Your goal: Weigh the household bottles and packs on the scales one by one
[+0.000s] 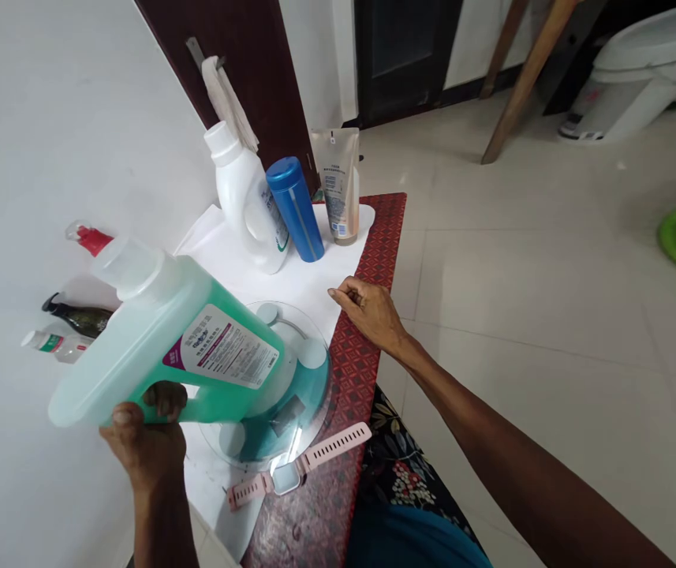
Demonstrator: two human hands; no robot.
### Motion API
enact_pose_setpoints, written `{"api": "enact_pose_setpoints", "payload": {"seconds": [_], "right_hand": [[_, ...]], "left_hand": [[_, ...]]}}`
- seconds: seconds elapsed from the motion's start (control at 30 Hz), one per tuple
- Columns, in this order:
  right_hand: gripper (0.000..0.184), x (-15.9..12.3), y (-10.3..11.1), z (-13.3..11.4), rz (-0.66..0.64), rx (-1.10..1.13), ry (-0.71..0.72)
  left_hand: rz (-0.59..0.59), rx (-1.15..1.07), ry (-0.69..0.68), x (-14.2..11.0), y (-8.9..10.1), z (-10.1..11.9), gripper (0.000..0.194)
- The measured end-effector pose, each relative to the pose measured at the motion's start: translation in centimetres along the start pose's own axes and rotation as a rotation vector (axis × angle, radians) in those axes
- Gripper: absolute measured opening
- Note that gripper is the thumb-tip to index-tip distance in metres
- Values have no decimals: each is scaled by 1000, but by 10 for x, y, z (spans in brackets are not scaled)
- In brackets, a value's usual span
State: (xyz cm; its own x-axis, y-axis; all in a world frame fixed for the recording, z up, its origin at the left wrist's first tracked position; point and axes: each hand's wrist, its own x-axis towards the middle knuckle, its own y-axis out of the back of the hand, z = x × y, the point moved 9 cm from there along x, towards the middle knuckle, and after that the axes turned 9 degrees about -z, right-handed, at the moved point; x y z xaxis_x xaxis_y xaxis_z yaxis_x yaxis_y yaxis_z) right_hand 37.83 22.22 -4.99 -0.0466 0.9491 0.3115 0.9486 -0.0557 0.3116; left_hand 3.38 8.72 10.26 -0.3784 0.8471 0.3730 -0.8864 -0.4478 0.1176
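Two bare hands at a narrow table (352,379) with a red patterned top. The left hand (151,446) is wrapped around the near side of a jug of green liquid (177,339), thumb and fingers closed on it. The jug is tilted, cap toward the wall (77,102), its base over a round glass scale (299,402); whether base and glass touch cannot be told. Past the jug, close to the wall, a red-topped bottle (92,237), a dark pump bottle (86,317) and a clear bottle (65,345) limit the room on that side. The right hand (370,312) is at the table's right edge, fingers loosely folded in and thumb lying alongside; its palm is hidden. Beyond that edge the tiled floor (521,300) extends broadly. A watch (286,478) lies at the scale's near rim, one end of its pink strap reaching the table's right edge. Toward the far end, a white bottle (243,197), a blue cylinder (299,217) and an upright tube (338,189) form a row; a strip of white sheet (314,272) separates them from the scale.
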Motion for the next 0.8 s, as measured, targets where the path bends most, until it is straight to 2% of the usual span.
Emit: {"api": "enact_pose_setpoints", "payload": {"seconds": [0.17, 0.3, 0.43, 0.57, 0.67, 0.8], "right_hand": [[43, 0, 0, 0, -9, -9, -13], [48, 1, 2, 0, 3, -3, -15], [52, 2, 2, 1, 6, 16, -22], [51, 1, 2, 1, 5, 32, -22], [48, 0, 3, 1, 8, 24, -34], [48, -2, 1, 4, 4, -13, -51]], "left_hand": [[103, -120, 32, 21, 0, -3, 65], [198, -141, -105, 66, -9, 3, 66], [258, -110, -237, 124, -41, -5, 63], [256, -136, -223, 175, -83, -31, 60], [269, -137, -160, 199, -108, -57, 52], [257, -119, -127, 213, -132, -88, 51]]}}
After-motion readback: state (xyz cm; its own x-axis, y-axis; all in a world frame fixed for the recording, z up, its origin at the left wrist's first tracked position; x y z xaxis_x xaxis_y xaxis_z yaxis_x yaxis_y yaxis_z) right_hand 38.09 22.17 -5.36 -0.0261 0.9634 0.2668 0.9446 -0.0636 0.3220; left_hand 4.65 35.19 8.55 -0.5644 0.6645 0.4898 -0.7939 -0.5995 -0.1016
